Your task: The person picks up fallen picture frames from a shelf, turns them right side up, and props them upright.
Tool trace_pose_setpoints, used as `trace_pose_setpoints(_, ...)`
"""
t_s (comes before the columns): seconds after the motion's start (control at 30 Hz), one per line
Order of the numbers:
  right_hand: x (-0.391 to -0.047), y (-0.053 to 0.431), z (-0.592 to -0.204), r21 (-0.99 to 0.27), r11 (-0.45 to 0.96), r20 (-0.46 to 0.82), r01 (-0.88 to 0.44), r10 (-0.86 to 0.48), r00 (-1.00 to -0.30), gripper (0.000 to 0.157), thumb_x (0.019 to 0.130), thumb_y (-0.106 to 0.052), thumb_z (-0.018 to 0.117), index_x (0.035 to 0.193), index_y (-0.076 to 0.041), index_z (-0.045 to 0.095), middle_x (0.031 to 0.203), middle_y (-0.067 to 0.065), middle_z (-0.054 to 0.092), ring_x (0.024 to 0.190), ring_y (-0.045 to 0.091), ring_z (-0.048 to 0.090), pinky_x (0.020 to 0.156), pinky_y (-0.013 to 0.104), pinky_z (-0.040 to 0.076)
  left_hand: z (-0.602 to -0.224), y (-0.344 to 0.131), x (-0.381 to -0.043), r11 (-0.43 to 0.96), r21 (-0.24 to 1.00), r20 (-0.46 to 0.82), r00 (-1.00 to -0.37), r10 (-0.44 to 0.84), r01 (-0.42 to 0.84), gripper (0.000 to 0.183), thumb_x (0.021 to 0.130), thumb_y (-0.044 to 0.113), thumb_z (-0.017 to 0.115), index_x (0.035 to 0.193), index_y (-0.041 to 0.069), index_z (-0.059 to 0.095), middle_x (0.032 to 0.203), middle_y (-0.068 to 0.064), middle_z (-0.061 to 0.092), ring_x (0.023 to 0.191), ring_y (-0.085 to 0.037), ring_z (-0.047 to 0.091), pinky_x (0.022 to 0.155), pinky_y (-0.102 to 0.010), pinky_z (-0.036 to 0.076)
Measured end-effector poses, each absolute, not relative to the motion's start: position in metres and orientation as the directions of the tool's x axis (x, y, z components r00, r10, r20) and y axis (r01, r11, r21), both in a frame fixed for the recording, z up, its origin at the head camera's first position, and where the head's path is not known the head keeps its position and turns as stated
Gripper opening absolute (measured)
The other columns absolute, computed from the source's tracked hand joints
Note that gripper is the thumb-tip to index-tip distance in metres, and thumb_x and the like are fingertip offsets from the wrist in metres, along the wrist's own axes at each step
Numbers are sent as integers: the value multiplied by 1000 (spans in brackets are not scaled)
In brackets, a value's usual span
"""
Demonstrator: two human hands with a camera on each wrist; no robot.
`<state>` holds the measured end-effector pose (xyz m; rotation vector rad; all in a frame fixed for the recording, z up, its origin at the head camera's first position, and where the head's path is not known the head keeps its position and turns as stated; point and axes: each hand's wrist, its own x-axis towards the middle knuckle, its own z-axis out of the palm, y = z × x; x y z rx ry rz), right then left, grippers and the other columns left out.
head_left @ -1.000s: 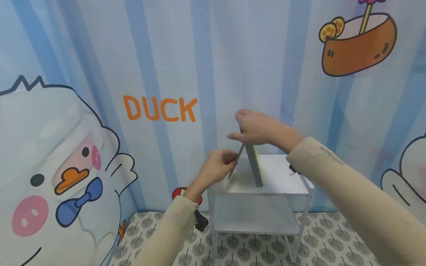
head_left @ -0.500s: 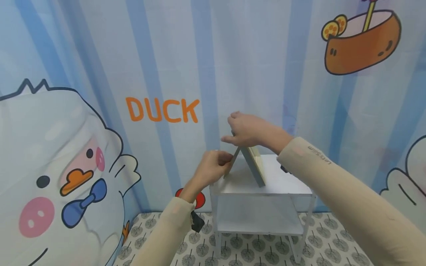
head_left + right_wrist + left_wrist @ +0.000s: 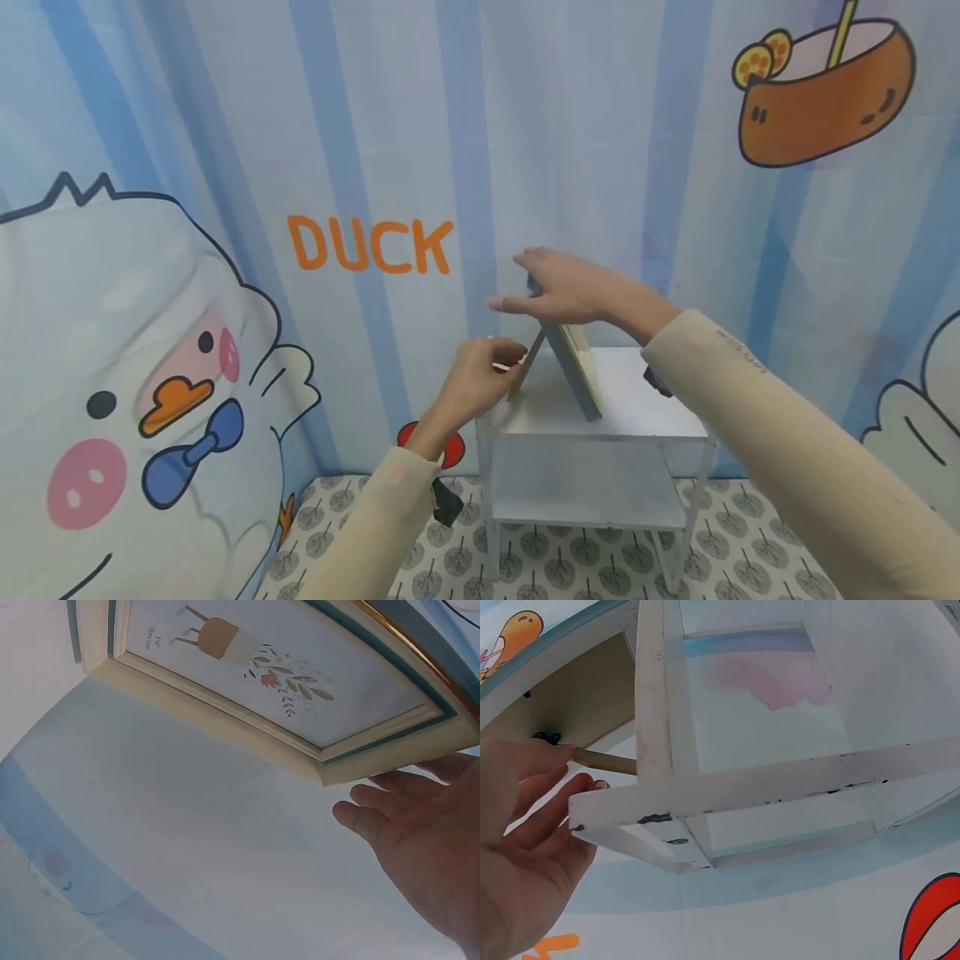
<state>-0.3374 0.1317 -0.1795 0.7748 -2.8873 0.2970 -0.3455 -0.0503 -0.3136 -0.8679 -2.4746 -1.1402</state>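
A picture frame stands tilted on the white side table, its front turned to the right. In the right wrist view its print shows a pot on legs with flowers. Behind it, the thin brown stand leg slopes away to the left. My left hand pinches this leg between thumb and fingers, close to the table corner. My right hand rests on the frame's upper edge with fingers fairly straight and thumb sticking out; it hides the top of the frame.
The table has a lower shelf and slim white legs. A curtain printed with a duck and a drink hangs close behind it. Patterned flooring lies below.
The frame leans further over and the gap between it and its stand leg has widened. My right thumb has spread outward. The head view has shifted slightly.
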Motion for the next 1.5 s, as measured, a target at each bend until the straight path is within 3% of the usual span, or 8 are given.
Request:
trace_pose_setpoints(0.3,-340,163,-182,-402,788,267,-466,-386,-883,83,108,-67,22,164,-6,36,169,18,38,159,41,32,131,61,25,-312,-59,-329,497,553,566,-739,365,669,27,96,15,76,122,4,77,120,-14,78,104,-28,75,81,-33,65)
trace_pose_setpoints(0.43,-349,178,-194,-526,743,262,-413,-321,-910,86,108,-68,15,164,-6,35,165,22,43,154,43,41,127,62,31,-310,-60,-320,491,529,594,-715,368,692,30,95,19,78,122,5,77,114,-14,78,96,-24,72,76,-29,59)
trace_pose_setpoints(0.63,-367,193,-219,-639,701,210,-318,-238,-948,82,111,-62,18,162,0,33,152,29,56,141,46,55,120,63,42,-311,-52,-305,424,604,570,-738,361,674,33,96,22,78,127,8,75,116,-12,78,103,-22,75,84,-27,63)
trace_pose_setpoints(0.83,-383,193,-235,-782,557,173,-279,-237,-956,65,115,-40,33,160,7,33,158,30,47,152,44,42,127,56,36,-310,-33,-299,396,694,532,-799,281,601,40,97,35,77,126,9,75,122,-10,78,109,-24,76,92,-38,64)
trace_pose_setpoints(0.97,-390,190,-242,-870,435,123,-231,-262,-957,57,116,-30,34,160,6,32,165,27,38,160,42,29,132,58,26,-311,-19,-298,393,708,546,-807,224,587,40,96,40,78,120,8,77,113,-9,80,101,-23,79,88,-39,65)
trace_pose_setpoints(1.2,-393,190,-251,-892,383,125,-240,-301,-945,52,117,-26,26,156,7,39,166,26,37,163,41,22,134,58,17,-311,0,-300,371,724,572,-807,148,581,33,93,40,81,105,9,83,99,-8,83,89,-19,79,74,-29,63)
trace_pose_setpoints(1.5,-399,189,-263,-899,392,69,-193,-309,-949,59,117,-33,28,164,2,27,170,24,30,162,41,25,133,55,24,-314,7,-301,369,788,496,-863,91,492,33,92,41,82,99,9,84,83,-7,81,64,-8,72,59,-24,57)
